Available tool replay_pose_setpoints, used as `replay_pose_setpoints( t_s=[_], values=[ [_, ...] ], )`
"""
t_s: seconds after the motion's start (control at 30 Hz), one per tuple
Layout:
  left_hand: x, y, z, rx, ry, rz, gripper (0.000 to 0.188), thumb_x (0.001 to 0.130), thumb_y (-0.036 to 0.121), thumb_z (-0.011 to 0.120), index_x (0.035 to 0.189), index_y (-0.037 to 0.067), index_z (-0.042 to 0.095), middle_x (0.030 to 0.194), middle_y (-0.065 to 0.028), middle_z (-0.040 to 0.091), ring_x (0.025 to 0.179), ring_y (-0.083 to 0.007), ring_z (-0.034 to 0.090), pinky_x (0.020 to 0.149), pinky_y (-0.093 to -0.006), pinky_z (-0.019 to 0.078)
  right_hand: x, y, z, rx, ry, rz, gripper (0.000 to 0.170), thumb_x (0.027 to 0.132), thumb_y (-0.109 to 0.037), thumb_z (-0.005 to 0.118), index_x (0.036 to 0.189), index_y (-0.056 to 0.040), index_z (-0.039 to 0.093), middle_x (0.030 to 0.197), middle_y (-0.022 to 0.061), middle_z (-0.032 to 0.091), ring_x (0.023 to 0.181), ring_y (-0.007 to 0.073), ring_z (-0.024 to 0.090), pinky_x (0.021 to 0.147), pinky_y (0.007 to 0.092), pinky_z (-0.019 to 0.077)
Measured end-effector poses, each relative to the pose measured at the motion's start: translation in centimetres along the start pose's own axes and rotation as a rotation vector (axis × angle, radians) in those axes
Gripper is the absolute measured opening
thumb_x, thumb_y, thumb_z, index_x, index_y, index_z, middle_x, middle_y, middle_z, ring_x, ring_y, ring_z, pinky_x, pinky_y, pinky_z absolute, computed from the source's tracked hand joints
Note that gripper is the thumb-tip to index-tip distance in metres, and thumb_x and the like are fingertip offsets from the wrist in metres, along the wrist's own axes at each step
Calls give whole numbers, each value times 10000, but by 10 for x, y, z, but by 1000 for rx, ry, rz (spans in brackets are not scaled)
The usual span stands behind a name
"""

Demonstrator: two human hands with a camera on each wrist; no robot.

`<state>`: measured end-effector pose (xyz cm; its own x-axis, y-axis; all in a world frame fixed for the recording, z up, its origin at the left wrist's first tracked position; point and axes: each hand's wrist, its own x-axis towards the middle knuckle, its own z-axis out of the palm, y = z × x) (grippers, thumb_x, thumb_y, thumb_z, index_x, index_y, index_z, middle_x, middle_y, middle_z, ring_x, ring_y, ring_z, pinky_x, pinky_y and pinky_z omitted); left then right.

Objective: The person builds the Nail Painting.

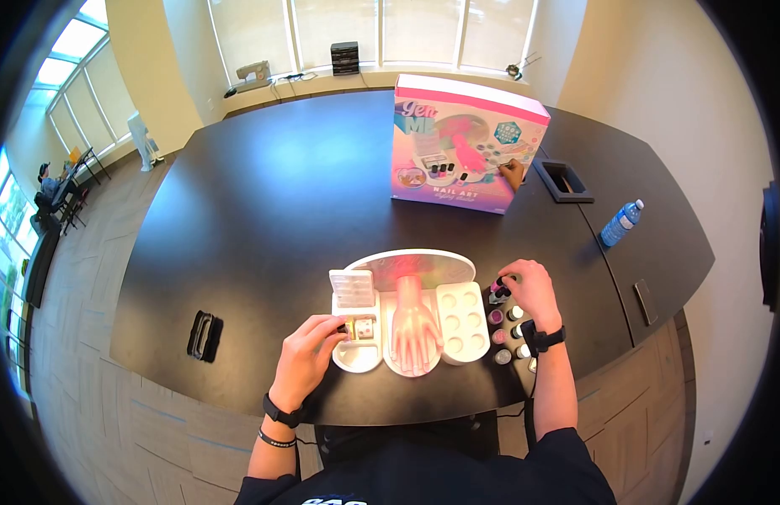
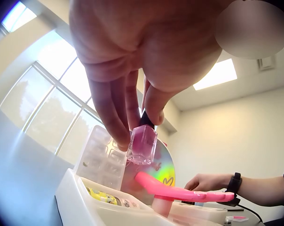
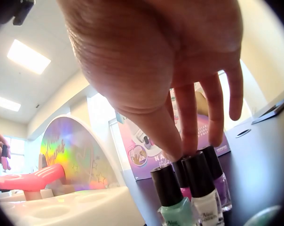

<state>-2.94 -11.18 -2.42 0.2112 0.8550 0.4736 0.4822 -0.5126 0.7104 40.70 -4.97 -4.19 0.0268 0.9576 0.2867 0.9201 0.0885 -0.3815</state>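
Observation:
My left hand pinches a pink nail polish bottle by its black cap, above the left end of a white nail station. A pink model hand lies palm down at the station's middle. Yellow and pale small items sit in the compartment below the bottle. At the station's right, my right hand reaches down with thumb and forefinger together at the black cap of a magenta polish bottle. Teal, white and purple polish bottles stand close around it.
Several small jars stand right of the station. Behind stands a large pink nail art box. A water bottle is at the right, near a table socket recess. A black case lies at the left.

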Motion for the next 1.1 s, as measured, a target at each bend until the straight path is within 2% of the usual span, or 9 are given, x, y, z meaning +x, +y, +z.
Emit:
replay_pose_setpoints(
  t_s=[0.17, 0.23, 0.43, 0.73, 0.9, 1.1],
  values=[
    [-4, -4, 0, 4, -57, -47, 219, 956, 40, 776, 1172, 10, 756, 1103, -148, 768, 941, -358, 757, 826, -401, 609, -1, -1, 0, -21, 10, -4, 119, 876, -105, 794, 983, -110, 846, 1049, 87, 801, 1055, 340, 721, 964, 470, 581],
    [-5, -6, -3, 52, -135, -61, 213, 946, 67, 792, 1152, 22, 761, 1097, -139, 771, 962, -360, 750, 849, -417, 603, -1, 0, 0, -21, 10, -3, 119, 875, -109, 795, 982, -108, 846, 1047, 88, 802, 1054, 340, 722, 965, 469, 582],
    [-9, -16, -5, 115, -171, 4, 208, 909, 86, 821, 1111, 49, 782, 1079, -112, 771, 1015, -332, 717, 892, -424, 588, -2, -1, 1, 8, 25, 2, 131, 862, -121, 813, 988, -103, 841, 1019, 92, 792, 1036, 344, 708, 968, 465, 559],
    [-15, -20, -1, 171, -185, 15, 221, 864, 91, 850, 1075, 63, 789, 1030, -83, 752, 988, -312, 689, 863, -415, 584, -2, -5, 0, -18, 21, -6, 152, 883, -118, 783, 1024, -95, 834, 1038, 80, 811, 1055, 334, 726, 975, 475, 577],
    [-15, -19, 0, 198, -194, 4, 211, 868, 96, 847, 1066, 61, 784, 1032, -81, 751, 995, -312, 687, 876, -419, 580, -1, -6, 3, 51, 145, -3, 253, 880, -73, 787, 1132, -91, 795, 1004, 51, 804, 1057, 322, 714, 997, 467, 543],
    [-16, -21, 0, 199, -192, -9, 213, 873, 110, 848, 1070, 62, 782, 1033, -79, 751, 992, -313, 685, 881, -422, 578, -3, -28, -10, 59, 266, -95, 256, 891, -78, 784, 1147, -90, 778, 999, 43, 785, 1061, 297, 701, 1017, 454, 518]
  ],
)
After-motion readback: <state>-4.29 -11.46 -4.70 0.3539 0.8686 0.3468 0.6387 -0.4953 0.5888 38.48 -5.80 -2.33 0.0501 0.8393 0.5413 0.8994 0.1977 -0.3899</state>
